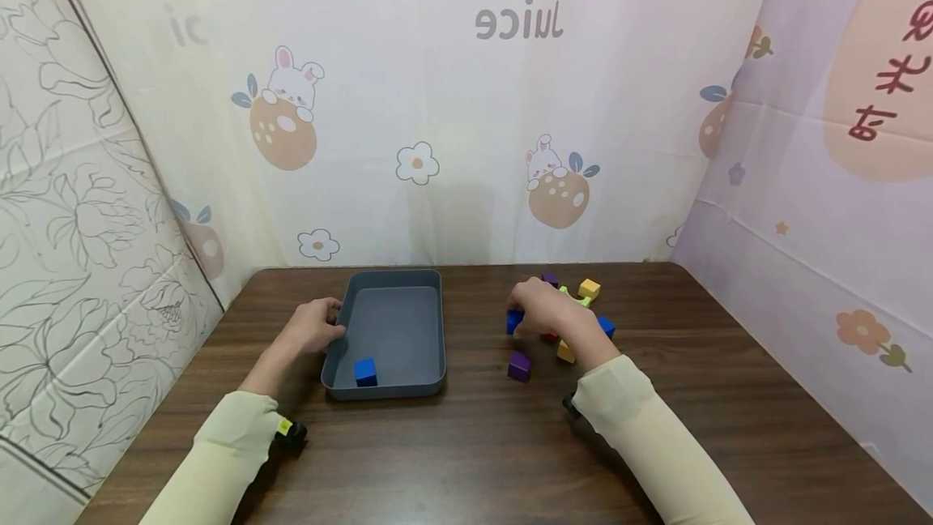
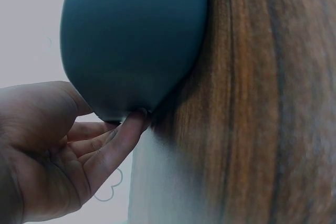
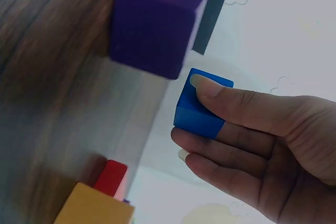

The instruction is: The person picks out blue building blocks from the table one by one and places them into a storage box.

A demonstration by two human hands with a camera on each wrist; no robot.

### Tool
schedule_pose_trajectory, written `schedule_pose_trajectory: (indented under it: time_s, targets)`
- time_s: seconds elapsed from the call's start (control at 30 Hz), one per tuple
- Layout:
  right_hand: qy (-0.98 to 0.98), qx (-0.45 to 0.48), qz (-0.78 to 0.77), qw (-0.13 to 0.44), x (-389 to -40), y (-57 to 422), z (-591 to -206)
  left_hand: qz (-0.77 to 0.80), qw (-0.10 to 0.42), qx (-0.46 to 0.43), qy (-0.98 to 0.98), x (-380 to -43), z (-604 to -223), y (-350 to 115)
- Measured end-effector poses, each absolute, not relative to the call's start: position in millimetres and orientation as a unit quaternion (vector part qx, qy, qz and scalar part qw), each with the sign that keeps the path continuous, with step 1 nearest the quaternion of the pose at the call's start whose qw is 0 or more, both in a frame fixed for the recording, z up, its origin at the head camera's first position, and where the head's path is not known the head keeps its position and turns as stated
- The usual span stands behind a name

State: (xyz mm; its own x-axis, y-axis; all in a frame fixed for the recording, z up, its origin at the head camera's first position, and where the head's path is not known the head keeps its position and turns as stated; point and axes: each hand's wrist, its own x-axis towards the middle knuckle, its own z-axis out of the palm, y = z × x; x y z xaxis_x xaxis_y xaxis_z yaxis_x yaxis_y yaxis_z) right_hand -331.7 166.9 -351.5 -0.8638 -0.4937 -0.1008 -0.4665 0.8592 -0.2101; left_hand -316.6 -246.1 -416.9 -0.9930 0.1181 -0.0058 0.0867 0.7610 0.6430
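Note:
In the head view a dark grey tray (image 1: 394, 322) lies on the table with one blue block (image 1: 366, 373) inside its near left corner. My left hand (image 1: 315, 326) grips the tray's left side; in the left wrist view its fingertips touch the tray's outer wall (image 2: 131, 35) and the thumb's tip is hidden. To the right of the tray, my right hand (image 1: 543, 308) pinches a blue cube (image 3: 202, 109) between thumb and fingers, held off the table. A purple cube (image 1: 519, 366) sits on the table just nearer to the camera than that hand.
Around and behind the right hand lie yellow blocks (image 1: 590, 289), another blue block (image 1: 607, 326), a green piece (image 1: 584, 301), a second purple block (image 1: 550, 278) and a red block (image 3: 111, 178). A patterned curtain (image 1: 452, 104) hangs at the table's far edge.

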Motion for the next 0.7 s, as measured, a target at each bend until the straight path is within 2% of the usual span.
schedule_pose_trajectory:
  time_s: [0.4,0.7]
  targets:
    - [0.952,-0.293,-0.076,0.036,-317.2,155.0,-339.6,0.335,0.021,0.06,0.94,-319.4,-419.4,-248.6]
    - [0.95,-0.296,-0.094,0.035,-304.5,148.0,-332.7,0.334,0.02,0.065,0.94,-319.3,-419.2,-249.2]
